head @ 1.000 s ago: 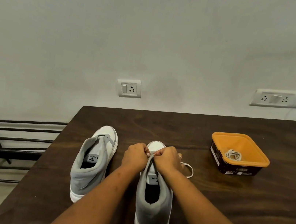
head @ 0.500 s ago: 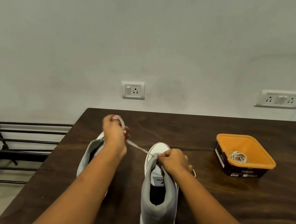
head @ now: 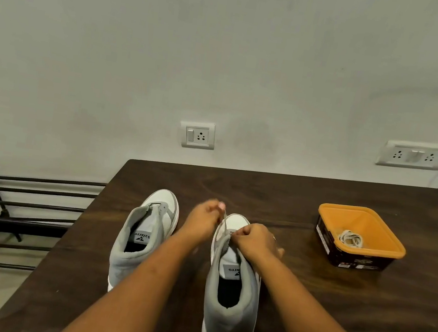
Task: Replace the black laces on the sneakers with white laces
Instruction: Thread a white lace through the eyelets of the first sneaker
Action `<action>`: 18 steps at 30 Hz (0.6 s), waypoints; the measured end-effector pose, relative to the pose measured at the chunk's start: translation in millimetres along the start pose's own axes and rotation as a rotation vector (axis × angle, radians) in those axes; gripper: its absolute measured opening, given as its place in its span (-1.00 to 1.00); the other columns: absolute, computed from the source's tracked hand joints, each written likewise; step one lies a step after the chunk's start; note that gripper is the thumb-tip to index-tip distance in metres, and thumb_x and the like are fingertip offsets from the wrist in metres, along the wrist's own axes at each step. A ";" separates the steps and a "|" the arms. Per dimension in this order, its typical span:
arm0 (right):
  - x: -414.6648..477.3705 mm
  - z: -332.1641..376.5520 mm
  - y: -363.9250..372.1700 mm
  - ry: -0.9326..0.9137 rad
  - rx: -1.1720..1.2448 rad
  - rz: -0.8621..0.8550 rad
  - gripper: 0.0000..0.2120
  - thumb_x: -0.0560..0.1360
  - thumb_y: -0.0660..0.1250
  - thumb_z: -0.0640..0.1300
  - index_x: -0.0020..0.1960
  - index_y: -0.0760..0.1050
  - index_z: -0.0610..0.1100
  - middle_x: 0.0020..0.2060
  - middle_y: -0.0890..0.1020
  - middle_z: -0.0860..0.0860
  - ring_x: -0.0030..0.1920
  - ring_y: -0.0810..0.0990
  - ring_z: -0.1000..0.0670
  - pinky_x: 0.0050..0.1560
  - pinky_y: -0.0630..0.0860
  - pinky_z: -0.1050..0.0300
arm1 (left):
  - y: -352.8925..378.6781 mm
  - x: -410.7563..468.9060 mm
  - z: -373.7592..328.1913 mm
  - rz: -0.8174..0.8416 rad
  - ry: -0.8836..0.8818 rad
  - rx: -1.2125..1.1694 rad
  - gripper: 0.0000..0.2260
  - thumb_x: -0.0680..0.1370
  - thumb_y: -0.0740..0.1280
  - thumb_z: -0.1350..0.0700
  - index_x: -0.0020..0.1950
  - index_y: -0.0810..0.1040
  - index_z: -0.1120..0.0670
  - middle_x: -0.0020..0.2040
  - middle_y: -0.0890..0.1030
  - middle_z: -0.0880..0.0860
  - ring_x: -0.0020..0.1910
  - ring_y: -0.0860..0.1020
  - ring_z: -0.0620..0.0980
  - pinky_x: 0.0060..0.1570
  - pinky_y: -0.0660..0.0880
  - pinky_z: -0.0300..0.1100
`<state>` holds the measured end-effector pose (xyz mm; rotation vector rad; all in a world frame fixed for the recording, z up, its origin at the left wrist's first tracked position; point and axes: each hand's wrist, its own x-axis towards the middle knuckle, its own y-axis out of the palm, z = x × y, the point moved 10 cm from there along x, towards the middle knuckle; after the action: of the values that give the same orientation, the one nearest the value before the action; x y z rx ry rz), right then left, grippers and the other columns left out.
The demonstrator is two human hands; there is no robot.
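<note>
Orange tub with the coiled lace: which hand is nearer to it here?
Right. The right hand sits on the nearer sneaker, on the side toward the orange tub; the left hand is on the sneaker's far side, pinching the white lace.

Both bare forearms reach out from the six o'clock edge toward twelve, converging near the middle. The left hand sits at about eleven o'clock from the right hand, fingers curled, thumb and fingertips pinched together and raised. The right hand is fisted, knuckles up, a ring on one finger.
</note>
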<state>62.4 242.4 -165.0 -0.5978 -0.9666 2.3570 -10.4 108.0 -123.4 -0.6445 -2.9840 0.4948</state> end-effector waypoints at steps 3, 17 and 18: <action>0.4 -0.1 -0.3 0.011 0.001 0.003 -0.80 0.41 0.35 0.02 -0.34 0.59 -0.03 -0.19 0.64 0.06 0.02 0.53 -0.05 0.04 0.16 -0.06 | -32.9 -5.9 -23.7 -0.270 -0.047 -0.761 -0.75 0.64 0.14 0.17 -0.23 0.41 0.09 -0.32 0.44 0.03 -0.34 0.49 -0.04 -0.24 0.43 -0.22; 1.0 -0.2 -9.9 -0.001 -0.001 -0.009 -0.87 0.40 0.38 0.05 -0.28 0.59 0.04 -0.15 0.63 0.09 -0.01 0.54 -0.02 0.21 0.29 -0.06 | 9.8 2.0 6.0 0.159 -0.012 0.909 -0.76 0.56 0.27 0.02 0.02 0.60 0.16 0.04 0.62 0.16 0.03 0.57 0.16 0.01 0.48 -0.09; 1.2 0.2 -10.0 -0.001 0.004 -0.010 -0.87 0.39 0.38 0.04 -0.30 0.58 0.04 -0.14 0.64 0.09 -0.01 0.54 -0.03 0.22 0.29 -0.06 | 15.0 2.3 12.4 0.203 -0.027 0.991 -0.76 0.55 0.25 0.03 0.03 0.59 0.15 0.07 0.61 0.16 0.05 0.56 0.16 0.02 0.48 -0.07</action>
<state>64.3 249.1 -157.8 -0.5895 -0.9622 2.3504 -7.9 118.2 -140.1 -0.7789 -2.2213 1.7896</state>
